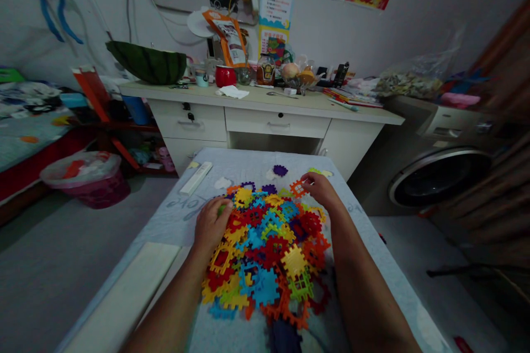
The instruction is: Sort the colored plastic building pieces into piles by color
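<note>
A heap of colourful plastic interlocking building pieces [265, 237] with notched edges, in red, yellow, blue, orange, green and purple, lies on the cloth-covered table. At the heap's upper left, my left hand [210, 223] is curled, with a green building piece [222, 209] showing between thumb and fingers. Beyond the heap's upper right, my right hand [322, 187] pinches an orange window-shaped building piece [297, 188] by its right side. A dark purple piece [280, 170] lies apart behind the heap. A yellow-green piece [315, 171] lies just behind my right hand, partly hidden.
On the table's left lie a white bar-shaped object [196, 178] and a long pale board [128, 292]. Behind stands a white desk [265, 100] bearing jars, a red pot and a watermelon-patterned bowl [149, 62]. A washing machine [439, 160] stands right, a pink lined basket [89, 179] left.
</note>
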Available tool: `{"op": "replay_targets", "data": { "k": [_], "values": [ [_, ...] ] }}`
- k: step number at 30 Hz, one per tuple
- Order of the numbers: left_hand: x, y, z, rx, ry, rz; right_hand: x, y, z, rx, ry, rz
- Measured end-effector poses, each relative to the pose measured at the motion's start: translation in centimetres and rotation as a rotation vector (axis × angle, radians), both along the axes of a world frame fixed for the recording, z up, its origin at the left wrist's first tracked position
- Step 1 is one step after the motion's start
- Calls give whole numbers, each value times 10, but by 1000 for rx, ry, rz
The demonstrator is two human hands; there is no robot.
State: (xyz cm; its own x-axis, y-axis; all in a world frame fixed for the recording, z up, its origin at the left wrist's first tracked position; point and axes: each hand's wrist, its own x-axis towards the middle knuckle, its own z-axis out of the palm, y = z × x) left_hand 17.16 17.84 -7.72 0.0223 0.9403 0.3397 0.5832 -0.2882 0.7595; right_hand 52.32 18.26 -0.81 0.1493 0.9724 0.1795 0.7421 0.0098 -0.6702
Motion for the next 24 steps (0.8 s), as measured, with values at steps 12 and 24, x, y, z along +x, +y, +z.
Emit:
{"op": "replay_targets", "data": {
  "k": [12, 24],
  "values": [
    [0, -1, 0, -17, -16, -3, 90, -23, -35, -49, 204, -555],
    [-1, 1, -2, -23, -1, -4, 85, -21, -34, -96, 191, -492]
  ]
}}
